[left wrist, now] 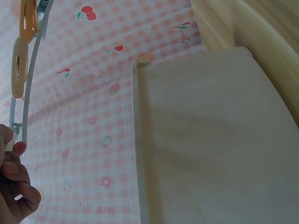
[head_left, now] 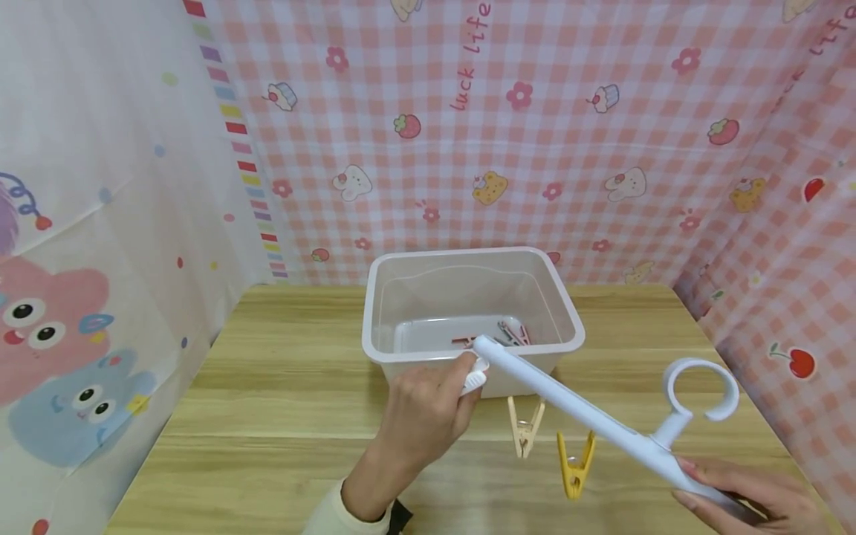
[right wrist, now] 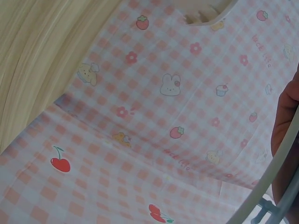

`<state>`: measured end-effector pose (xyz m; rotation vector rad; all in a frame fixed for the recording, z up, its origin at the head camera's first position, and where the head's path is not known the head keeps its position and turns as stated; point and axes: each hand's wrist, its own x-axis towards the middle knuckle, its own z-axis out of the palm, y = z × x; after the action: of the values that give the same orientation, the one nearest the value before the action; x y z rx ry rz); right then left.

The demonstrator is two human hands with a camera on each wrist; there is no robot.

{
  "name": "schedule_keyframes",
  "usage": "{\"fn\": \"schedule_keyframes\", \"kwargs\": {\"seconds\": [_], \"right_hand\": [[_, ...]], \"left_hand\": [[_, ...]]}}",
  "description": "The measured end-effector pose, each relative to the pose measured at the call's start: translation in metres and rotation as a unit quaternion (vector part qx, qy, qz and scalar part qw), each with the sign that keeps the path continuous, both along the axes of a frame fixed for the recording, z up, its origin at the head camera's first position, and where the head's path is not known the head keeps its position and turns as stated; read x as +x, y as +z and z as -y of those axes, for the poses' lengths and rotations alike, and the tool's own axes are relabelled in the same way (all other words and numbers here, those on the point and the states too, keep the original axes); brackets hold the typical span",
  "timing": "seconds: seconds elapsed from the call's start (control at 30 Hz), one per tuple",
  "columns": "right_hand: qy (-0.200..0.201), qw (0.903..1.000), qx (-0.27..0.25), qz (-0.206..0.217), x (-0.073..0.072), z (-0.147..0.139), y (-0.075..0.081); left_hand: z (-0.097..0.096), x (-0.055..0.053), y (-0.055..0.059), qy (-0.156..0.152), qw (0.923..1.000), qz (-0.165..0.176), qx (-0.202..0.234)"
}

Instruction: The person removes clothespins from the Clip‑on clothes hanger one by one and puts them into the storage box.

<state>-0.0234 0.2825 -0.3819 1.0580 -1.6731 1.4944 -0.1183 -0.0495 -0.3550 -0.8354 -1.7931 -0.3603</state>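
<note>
A pale blue hanging bar [head_left: 582, 406] with a C-shaped hook [head_left: 702, 365] slants over the table. My right hand [head_left: 769, 496] grips its near right end between thumb and fingers. At the far left end, my left hand [head_left: 426, 410] pinches a white clothespin [head_left: 474, 382] against the bar; its grip is partly hidden by the fingers. From the bar's underside hang a beige clothespin [head_left: 524, 440] and a yellow clothespin [head_left: 575, 468]. In the left wrist view the beige clothespin [left wrist: 19, 67] appears beyond the fingertips [left wrist: 19, 148]. The right wrist view catches the bar [right wrist: 271, 172] at its edge.
Behind the left hand stands a whitish plastic bin [head_left: 370, 327], with several red, pink and grey clothespins [head_left: 511, 333] on its floor. It sits on a wood-grain table [head_left: 281, 416]. Patterned cloth [head_left: 428, 148] encloses the back and both sides.
</note>
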Motion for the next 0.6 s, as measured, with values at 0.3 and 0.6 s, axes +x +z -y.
{"fn": "schedule_keyframes", "kwargs": {"seconds": [0.3, 0.6], "right_hand": [[-0.002, 0.9996, -0.003, -0.029, -0.003, 0.003, 0.006], [-0.096, 0.9953, -0.002, 0.016, 0.006, -0.014, -0.005]], "left_hand": [[0.001, -0.001, 0.0, -0.014, 0.999, 0.022, 0.037], [0.012, -0.01, 0.003, -0.004, 0.9967, 0.055, 0.059]]}}
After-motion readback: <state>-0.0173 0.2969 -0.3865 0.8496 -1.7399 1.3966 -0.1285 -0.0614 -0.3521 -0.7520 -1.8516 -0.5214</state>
